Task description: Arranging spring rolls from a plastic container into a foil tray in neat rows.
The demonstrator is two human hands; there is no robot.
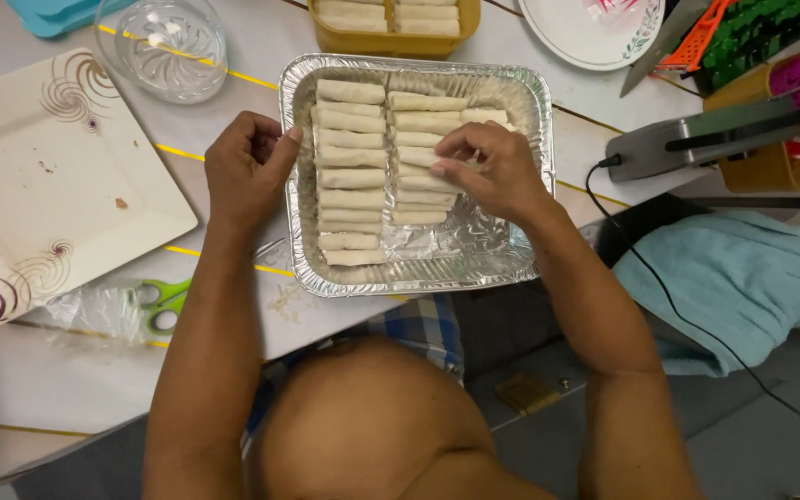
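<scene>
My right hand (493,168) rests, fingers curled, on the right-hand column of pale uncooked spring rolls (352,171), fingertips pinching one roll near the middle of the frame. My left hand (247,167) grips the left rim of the foil tray (418,268), thumb hooked over its edge. The tray sits on the white table (67,370) at upper centre. A square plate (48,176) lies at left, green-handled scissors (161,304) below it, and a glass bowl (164,46) at upper left.
</scene>
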